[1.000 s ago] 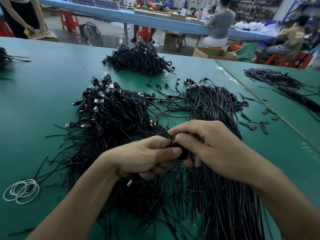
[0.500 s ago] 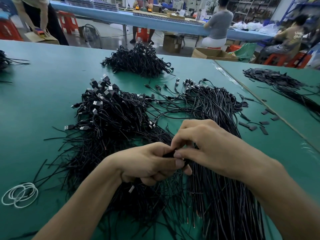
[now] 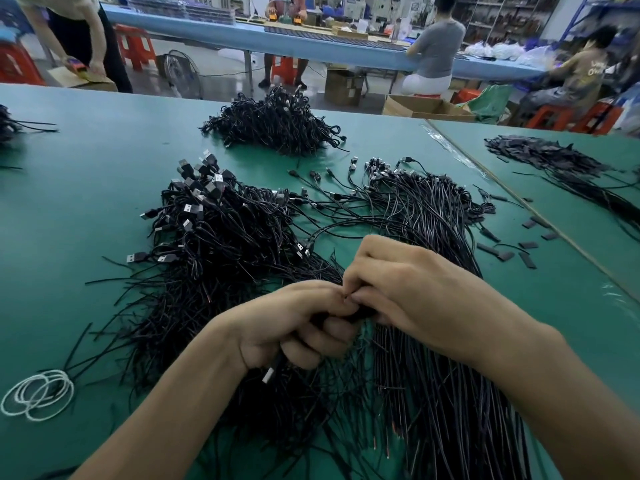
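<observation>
Hands meet over black cables on a green desk (image 3: 69,209), near the middle of its near edge. Your left hand (image 3: 287,327) is curled in a fist round one cable (image 3: 278,360), and its metal plug (image 3: 267,376) pokes out below the fist. Your right hand (image 3: 408,292) pinches a short black sleeve (image 3: 362,315) between thumb and fingertips, touching the left fingers. You seem to be threading the sleeve onto the cable's end. Grip the cable close to its tip so it stays stiff, line the sleeve up straight, and push without bending the bare wire. Counted: two hands, one held cable, one held sleeve. Three heaps lie on the desk: one at the far edge (image 3: 277,126), one left of middle (image 3: 214,230), one right of middle (image 3: 429,209). About eight loose sleeves (image 3: 505,256) lie near the right edge. White bands (image 3: 38,394) overlap by the near left corner, too tangled to count.
</observation>
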`<state>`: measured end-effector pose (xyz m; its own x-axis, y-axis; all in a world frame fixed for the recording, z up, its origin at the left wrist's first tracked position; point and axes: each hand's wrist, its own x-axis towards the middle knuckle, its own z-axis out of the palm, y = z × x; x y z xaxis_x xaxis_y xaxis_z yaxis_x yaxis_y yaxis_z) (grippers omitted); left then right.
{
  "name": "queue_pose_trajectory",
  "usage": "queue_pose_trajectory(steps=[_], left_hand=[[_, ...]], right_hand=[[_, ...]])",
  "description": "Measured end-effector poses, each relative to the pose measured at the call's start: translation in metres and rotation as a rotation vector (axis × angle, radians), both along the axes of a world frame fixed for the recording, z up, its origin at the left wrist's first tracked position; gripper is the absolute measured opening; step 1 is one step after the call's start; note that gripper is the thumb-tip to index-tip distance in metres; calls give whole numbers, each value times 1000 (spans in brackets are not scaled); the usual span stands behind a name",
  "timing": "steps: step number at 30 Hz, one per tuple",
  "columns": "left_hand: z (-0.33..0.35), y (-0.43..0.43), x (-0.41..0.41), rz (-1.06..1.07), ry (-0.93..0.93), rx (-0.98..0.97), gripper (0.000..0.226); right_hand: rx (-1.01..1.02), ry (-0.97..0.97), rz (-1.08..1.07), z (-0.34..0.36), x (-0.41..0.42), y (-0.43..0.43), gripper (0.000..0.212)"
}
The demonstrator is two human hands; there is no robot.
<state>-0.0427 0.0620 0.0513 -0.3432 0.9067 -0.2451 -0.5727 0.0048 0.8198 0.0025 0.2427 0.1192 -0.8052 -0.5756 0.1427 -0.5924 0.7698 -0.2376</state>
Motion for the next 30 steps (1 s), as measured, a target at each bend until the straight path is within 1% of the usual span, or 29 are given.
queue_pose_trajectory(steps=[2,3,7,11,14,18,20,24,28,30], left_hand=[[2,0,-3,1,-249,111,21],[2,0,-3,18,-312,161,15],[2,1,-1,138,-333,229,8],[3,3,0,230,-342,247,11],[3,9,3,301,-345,227,18],[3,18,4,423,-252,107,25],[3,18,4,443,-262,92,30],[5,18,4,437,-249,96,27],[4,19,5,474,-177,76,33],[3,21,6,512,-157,62,32]], right_hand=[[-25,103,9,-2,-3,3,14],[-42,150,11,-3,-4,4,12],[-99,299,-12,-11,-8,6,8],[-155,373,-48,-16,-9,7,15],[-121,402,-95,-15,-9,5,16],[-131,305,-153,-18,-6,-3,10],[-155,244,-187,-20,-5,-7,8],[-217,196,-248,-21,-3,-11,3],[-281,159,-334,-25,-2,-17,8],[-301,135,-379,-29,-3,-22,12]])
